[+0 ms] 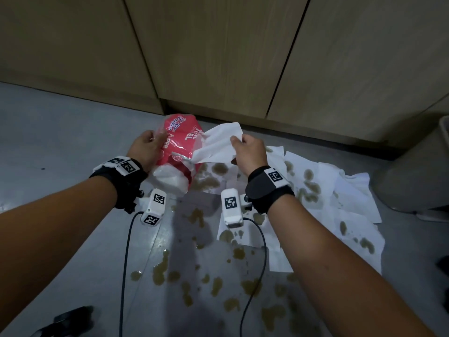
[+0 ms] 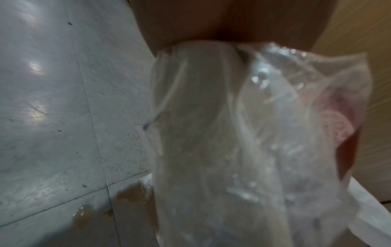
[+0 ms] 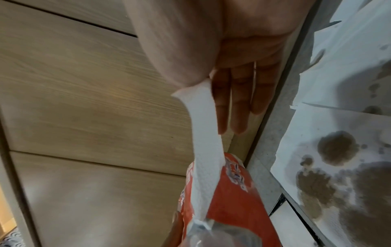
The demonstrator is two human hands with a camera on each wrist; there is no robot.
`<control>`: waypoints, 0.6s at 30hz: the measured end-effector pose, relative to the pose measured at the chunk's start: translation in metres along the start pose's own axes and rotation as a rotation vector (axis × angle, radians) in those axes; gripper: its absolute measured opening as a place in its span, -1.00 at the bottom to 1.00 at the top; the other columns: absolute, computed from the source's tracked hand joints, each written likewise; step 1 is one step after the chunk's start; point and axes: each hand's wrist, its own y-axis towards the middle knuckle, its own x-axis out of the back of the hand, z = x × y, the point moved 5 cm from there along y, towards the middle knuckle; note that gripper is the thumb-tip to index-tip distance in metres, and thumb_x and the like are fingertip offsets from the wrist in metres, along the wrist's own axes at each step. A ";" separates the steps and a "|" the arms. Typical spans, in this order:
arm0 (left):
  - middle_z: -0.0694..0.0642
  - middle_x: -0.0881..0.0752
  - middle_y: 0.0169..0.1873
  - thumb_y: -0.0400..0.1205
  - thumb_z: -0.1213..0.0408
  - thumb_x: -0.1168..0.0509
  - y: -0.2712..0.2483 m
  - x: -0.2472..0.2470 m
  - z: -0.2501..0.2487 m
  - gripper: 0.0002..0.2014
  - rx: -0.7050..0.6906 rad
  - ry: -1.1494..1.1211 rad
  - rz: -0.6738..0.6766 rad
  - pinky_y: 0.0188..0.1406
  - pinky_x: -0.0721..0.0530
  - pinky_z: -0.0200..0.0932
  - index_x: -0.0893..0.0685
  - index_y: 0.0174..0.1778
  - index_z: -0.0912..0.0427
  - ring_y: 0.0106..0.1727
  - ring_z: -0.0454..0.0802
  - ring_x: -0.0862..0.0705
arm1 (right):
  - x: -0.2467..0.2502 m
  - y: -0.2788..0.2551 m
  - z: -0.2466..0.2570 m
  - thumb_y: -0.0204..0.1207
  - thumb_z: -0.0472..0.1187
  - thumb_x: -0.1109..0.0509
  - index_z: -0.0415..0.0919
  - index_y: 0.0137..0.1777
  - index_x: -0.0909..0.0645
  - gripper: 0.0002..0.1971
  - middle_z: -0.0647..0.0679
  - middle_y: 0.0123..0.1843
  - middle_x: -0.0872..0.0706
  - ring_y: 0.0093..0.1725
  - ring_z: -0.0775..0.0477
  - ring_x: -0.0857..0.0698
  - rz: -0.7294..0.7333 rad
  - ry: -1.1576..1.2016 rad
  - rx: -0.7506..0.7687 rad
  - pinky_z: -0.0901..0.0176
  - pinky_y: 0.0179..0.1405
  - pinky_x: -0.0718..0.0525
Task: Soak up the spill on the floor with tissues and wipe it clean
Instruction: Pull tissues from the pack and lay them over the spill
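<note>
Both hands are busy over the grey tiled floor [image 1: 60, 132]. I am gripping the red-and-clear plastic pack of paper towels [image 1: 178, 147] with my left hand [image 1: 145, 148], fingers curled round its crinkled wrapper, holding it just above the tiles in front of the pale wooden cabinet doors [image 1: 218, 52]. My right hand [image 1: 249, 149] is pinching a clean white embossed tissue sheet [image 1: 218, 144] between thumb and forefinger — the other fingers [image 3: 239, 103] lying straight — its lower end still inside the pack. Several white tissues blotched brown [image 1: 315, 186] are lying flat to my right, and brown spill droplets [image 1: 194, 278] are dotting the bare floor nearer me.
</note>
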 end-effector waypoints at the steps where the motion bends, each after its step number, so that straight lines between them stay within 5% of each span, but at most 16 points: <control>1: 0.10 -0.76 -0.18 0.75 -0.05 -0.25 0.001 0.002 0.001 -0.72 0.000 0.001 -0.004 -0.24 -0.67 -0.13 -0.61 -0.04 0.11 -0.28 0.02 -0.72 | 0.000 0.000 -0.002 0.67 -0.10 -0.32 -0.50 -0.14 -0.52 -0.61 -0.18 -0.33 -0.56 -0.56 0.14 -0.66 -0.004 0.015 0.002 -0.30 -0.13 -0.79; 3: 0.07 -0.74 -0.23 0.75 -0.04 -0.25 0.002 0.008 0.001 -0.73 -0.011 0.007 -0.020 -0.29 -0.64 -0.15 -0.59 -0.14 0.06 -0.30 0.00 -0.70 | 0.001 -0.002 -0.005 0.68 -0.11 -0.33 -0.54 -0.05 -0.56 -0.62 -0.27 -0.29 -0.63 -0.47 0.07 -0.69 -0.009 0.047 0.016 -0.25 -0.20 -0.81; 5: 0.06 -0.73 -0.26 0.74 -0.04 -0.26 0.004 0.015 0.001 -0.72 -0.019 0.019 -0.028 -0.29 -0.65 -0.15 -0.58 -0.17 0.07 -0.31 0.01 -0.69 | 0.005 -0.005 -0.007 0.69 -0.11 -0.32 -0.54 0.00 -0.57 -0.62 -0.44 -0.17 -0.70 -0.32 -0.08 -0.69 -0.023 0.079 0.044 0.07 -0.34 -0.78; 7: 0.11 -0.75 -0.22 0.72 -0.07 -0.29 0.009 0.024 0.006 -0.71 -0.015 -0.001 -0.026 -0.17 -0.71 -0.07 -0.60 -0.15 0.07 -0.26 0.07 -0.71 | 0.010 -0.008 -0.006 0.70 -0.12 -0.32 -0.46 -0.04 -0.63 -0.67 -0.36 -0.17 -0.75 -0.25 -0.12 -0.68 -0.036 0.092 0.083 0.24 -0.37 -0.67; 11: 0.12 -0.77 -0.18 0.70 -0.06 -0.31 0.013 0.041 0.014 -0.74 -0.001 -0.017 -0.035 -0.09 -0.72 -0.02 -0.63 -0.14 0.05 -0.26 0.06 -0.73 | 0.026 -0.010 -0.010 0.70 -0.17 -0.33 -0.10 -0.25 -0.62 -0.75 0.01 -0.34 -0.71 -0.37 0.05 -0.65 -0.127 0.128 0.096 0.21 -0.35 -0.62; 15: 0.01 -0.66 -0.36 0.75 0.04 -0.27 0.015 0.055 0.015 -0.72 -0.020 0.007 -0.141 -0.50 -0.59 -0.34 -0.53 -0.26 0.04 -0.56 -0.27 -0.62 | 0.042 -0.006 -0.034 0.70 -0.12 -0.32 -0.18 -0.22 -0.61 -0.74 0.01 -0.36 -0.63 -0.42 0.07 -0.58 -0.285 0.112 0.035 0.29 -0.46 -0.56; 18: 0.00 -0.64 -0.36 0.75 0.03 -0.27 0.018 0.062 0.022 -0.69 -0.019 0.014 -0.165 -0.42 -0.60 -0.28 -0.51 -0.29 0.05 -0.46 -0.16 -0.60 | 0.034 -0.008 -0.062 0.70 -0.12 -0.31 -0.25 -0.31 -0.53 -0.65 0.00 -0.43 -0.50 -0.42 0.02 -0.46 -0.297 0.053 0.006 0.15 -0.35 -0.43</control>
